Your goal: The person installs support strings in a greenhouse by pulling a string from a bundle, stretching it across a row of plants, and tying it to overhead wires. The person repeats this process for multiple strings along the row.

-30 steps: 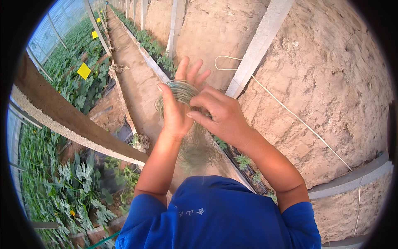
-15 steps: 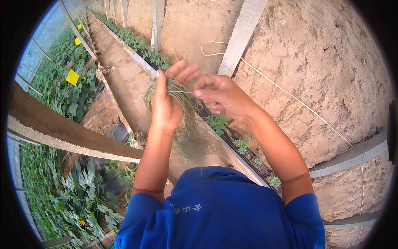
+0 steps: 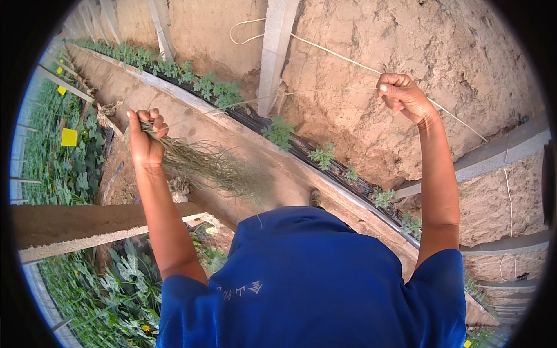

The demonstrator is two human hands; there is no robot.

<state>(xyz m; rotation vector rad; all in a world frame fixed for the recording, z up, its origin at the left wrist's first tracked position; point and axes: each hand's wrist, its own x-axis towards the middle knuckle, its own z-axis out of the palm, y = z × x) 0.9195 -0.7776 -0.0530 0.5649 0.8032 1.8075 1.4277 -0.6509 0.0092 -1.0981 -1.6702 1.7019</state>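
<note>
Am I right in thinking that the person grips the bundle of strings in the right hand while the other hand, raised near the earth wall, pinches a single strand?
Not quite: the head view shows the bundle of strings in the left hand. It is the right hand that is raised near the earth wall, pinching a single strand.

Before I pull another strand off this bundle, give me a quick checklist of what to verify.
1. Left hand grips the twine bundle firmly: ok, fist closed round its top.
2. Right hand holds the single strand: ok, pinched in a closed fist.
3. Strand stretched between both hands: ok, it runs across fairly straight.
4. Bundle free of tangles: not ok, loose ends fan out messily.
5. Strand clear of the concrete post: cannot tell, they overlap in view.
</note>
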